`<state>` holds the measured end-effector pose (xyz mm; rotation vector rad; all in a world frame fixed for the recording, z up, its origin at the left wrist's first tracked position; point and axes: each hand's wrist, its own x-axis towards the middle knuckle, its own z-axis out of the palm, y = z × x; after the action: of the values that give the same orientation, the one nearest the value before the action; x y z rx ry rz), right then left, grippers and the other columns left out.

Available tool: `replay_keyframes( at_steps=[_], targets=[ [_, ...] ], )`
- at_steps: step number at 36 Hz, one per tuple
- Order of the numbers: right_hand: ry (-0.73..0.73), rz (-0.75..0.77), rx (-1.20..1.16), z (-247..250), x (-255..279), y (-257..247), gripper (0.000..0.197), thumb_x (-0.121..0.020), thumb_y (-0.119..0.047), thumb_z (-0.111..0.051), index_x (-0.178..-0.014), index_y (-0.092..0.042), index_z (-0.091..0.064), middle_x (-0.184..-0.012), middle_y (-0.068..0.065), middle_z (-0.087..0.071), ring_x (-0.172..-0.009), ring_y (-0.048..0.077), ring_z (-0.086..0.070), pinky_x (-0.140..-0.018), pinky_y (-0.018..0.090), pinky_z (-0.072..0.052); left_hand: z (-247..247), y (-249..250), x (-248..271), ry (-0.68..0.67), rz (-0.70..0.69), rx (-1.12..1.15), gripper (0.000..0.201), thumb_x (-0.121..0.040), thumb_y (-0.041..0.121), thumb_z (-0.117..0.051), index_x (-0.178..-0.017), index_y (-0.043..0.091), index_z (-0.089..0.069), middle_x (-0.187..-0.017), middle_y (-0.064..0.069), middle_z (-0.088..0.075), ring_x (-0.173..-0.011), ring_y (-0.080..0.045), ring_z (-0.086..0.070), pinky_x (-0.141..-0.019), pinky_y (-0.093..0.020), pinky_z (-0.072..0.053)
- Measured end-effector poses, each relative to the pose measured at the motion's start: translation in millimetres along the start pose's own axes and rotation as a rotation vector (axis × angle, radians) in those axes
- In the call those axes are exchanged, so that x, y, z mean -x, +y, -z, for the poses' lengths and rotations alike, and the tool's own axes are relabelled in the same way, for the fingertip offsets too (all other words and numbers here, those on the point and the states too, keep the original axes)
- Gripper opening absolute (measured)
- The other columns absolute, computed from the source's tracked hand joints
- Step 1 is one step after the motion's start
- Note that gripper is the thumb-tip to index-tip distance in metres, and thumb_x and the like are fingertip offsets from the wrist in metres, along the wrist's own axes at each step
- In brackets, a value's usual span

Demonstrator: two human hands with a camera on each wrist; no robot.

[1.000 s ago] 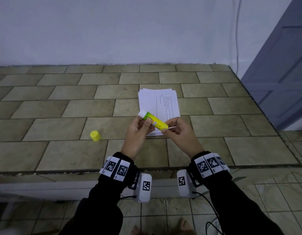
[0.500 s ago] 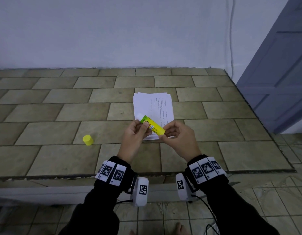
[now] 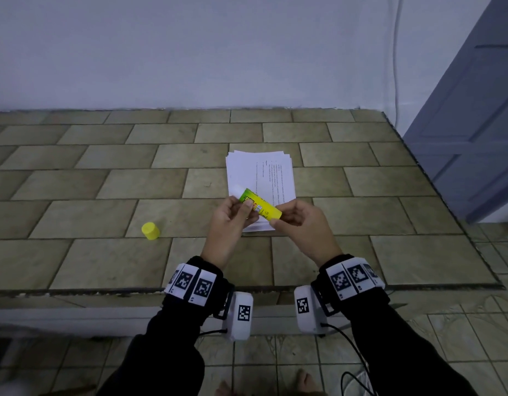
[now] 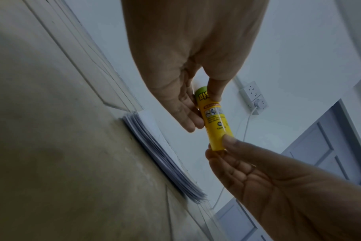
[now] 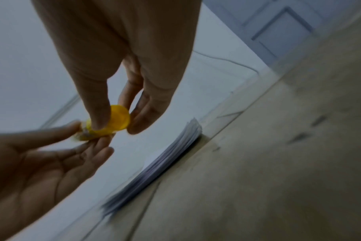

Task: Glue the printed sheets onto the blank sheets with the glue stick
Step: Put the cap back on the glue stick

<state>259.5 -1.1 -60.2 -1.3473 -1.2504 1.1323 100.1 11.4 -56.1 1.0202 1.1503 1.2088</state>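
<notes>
Both hands hold an uncapped yellow-green glue stick [image 3: 259, 205] above the near end of a paper stack [image 3: 261, 174]. My left hand [image 3: 232, 215] pinches its upper barrel between thumb and fingers [image 4: 188, 114]. My right hand [image 3: 295, 221] pinches the yellow base end [image 5: 119, 119] between thumb and fingertips. The white glue tip points up and left. The stack's top sheet carries printed text; its edges show fanned in the left wrist view [image 4: 165, 156] and the right wrist view [image 5: 165, 161]. The stick's yellow cap [image 3: 150, 230] stands on the tiles to the left.
The work surface is a tiled ledge [image 3: 104, 195] against a white wall, with its front edge [image 3: 104, 291] just before my wrists. A blue-grey door [image 3: 475, 124] stands at the right. A wall socket with a plugged charger and cable [image 4: 255, 101] hangs on the wall.
Both hands keep hold of the glue stick over the stack's near end. Their fingers have shifted slightly, and the right fingertips have closed in on the base end.
</notes>
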Motion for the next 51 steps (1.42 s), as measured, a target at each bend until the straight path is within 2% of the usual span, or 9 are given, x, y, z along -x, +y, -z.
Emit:
replay_keyframes(
  at_steps=[7, 11, 16, 24, 28, 33, 36, 45, 51],
  targets=[
    [0.074, 0.188, 0.224, -7, 3, -5, 0.031, -0.07, 0.001, -0.08, -0.088, -0.013, -0.058, -0.082, -0.004, -0.065, -0.073, 0.002, -0.061, -0.069, 0.017, -0.053, -2, 1, 0, 0.012, 0.011, 0.01, 0.019, -0.1, 0.01, -0.052, -0.113, -0.003, -0.057, -0.091, -0.006, -0.066, -0.076, -0.004, -0.068, -0.084, -0.024, -0.057],
    [-0.041, 0.022, 0.124, -6, -2, -5, 0.027, -0.084, -0.01, -0.072, -0.107, -0.014, -0.06, -0.095, 0.003, -0.069, -0.083, 0.013, -0.068, -0.077, 0.025, -0.057, 1, 3, -1, 0.029, 0.004, 0.015, 0.023, -0.1, 0.011, -0.051, -0.117, -0.005, -0.056, -0.09, -0.006, -0.064, -0.074, -0.003, -0.067, -0.083, -0.024, -0.057],
    [-0.1, -0.125, -0.123, -6, -3, -13, 0.012, -0.098, -0.007, -0.051, -0.097, -0.006, -0.063, -0.084, 0.013, -0.067, -0.067, 0.014, -0.069, -0.066, 0.023, -0.058, 2, 3, -3, 0.029, 0.005, -0.004, 0.024, -0.1, 0.012, -0.052, -0.117, -0.004, -0.056, -0.09, -0.005, -0.064, -0.075, -0.003, -0.067, -0.081, -0.023, -0.057],
    [0.054, 0.119, 0.181, -6, 0, -7, 0.032, -0.071, 0.0, -0.08, -0.082, -0.022, -0.06, -0.081, -0.008, -0.067, -0.07, 0.007, -0.065, -0.068, 0.018, -0.054, 0, 1, -3, 0.033, 0.016, -0.012, 0.028, -0.1, 0.012, -0.051, -0.12, -0.008, -0.056, -0.096, -0.009, -0.065, -0.078, -0.006, -0.067, -0.08, -0.022, -0.057],
    [0.066, 0.142, 0.267, -9, 0, -9, 0.032, -0.074, -0.002, -0.078, -0.091, -0.02, -0.058, -0.086, -0.013, -0.063, -0.078, 0.001, -0.062, -0.07, 0.014, -0.052, -1, 1, -2, 0.038, 0.014, -0.006, 0.024, -0.1, 0.012, -0.051, -0.118, -0.004, -0.057, -0.094, -0.007, -0.065, -0.078, -0.007, -0.068, -0.08, -0.021, -0.056],
    [-0.093, -0.14, 0.021, -6, -5, -16, 0.01, -0.095, -0.015, -0.058, -0.102, -0.008, -0.061, -0.093, 0.013, -0.07, -0.077, 0.02, -0.069, -0.073, 0.029, -0.059, 1, 3, -4, 0.036, 0.007, 0.001, 0.023, -0.1, 0.011, -0.051, -0.117, -0.004, -0.056, -0.093, -0.007, -0.064, -0.075, -0.003, -0.066, -0.082, -0.023, -0.057],
    [-0.11, -0.186, -0.111, -4, -5, -18, 0.02, -0.099, -0.011, -0.049, -0.103, 0.004, -0.061, -0.09, 0.022, -0.069, -0.074, 0.025, -0.068, -0.069, 0.027, -0.059, 2, 2, -5, 0.044, 0.009, -0.005, 0.022, -0.1, 0.011, -0.052, -0.115, -0.004, -0.057, -0.093, -0.007, -0.064, -0.075, -0.004, -0.067, -0.082, -0.023, -0.057],
    [0.072, 0.142, 0.287, -9, -7, -11, 0.032, -0.066, 0.0, -0.083, -0.083, -0.014, -0.059, -0.084, 0.0, -0.067, -0.077, 0.009, -0.063, -0.07, 0.014, -0.051, 0, 3, -6, 0.036, 0.01, 0.009, 0.022, -0.099, 0.01, -0.053, -0.113, -0.006, -0.057, -0.091, -0.007, -0.066, -0.076, -0.005, -0.068, -0.083, -0.024, -0.057],
    [-0.066, 0.027, 0.184, -7, -12, -12, 0.024, -0.082, -0.008, -0.073, -0.1, -0.012, -0.058, -0.095, 0.003, -0.066, -0.082, 0.011, -0.065, -0.075, 0.023, -0.056, 2, 4, -8, 0.046, -0.012, -0.006, 0.026, -0.1, 0.01, -0.052, -0.119, -0.007, -0.056, -0.097, -0.012, -0.065, -0.078, -0.007, -0.067, -0.082, -0.022, -0.057]
  ],
)
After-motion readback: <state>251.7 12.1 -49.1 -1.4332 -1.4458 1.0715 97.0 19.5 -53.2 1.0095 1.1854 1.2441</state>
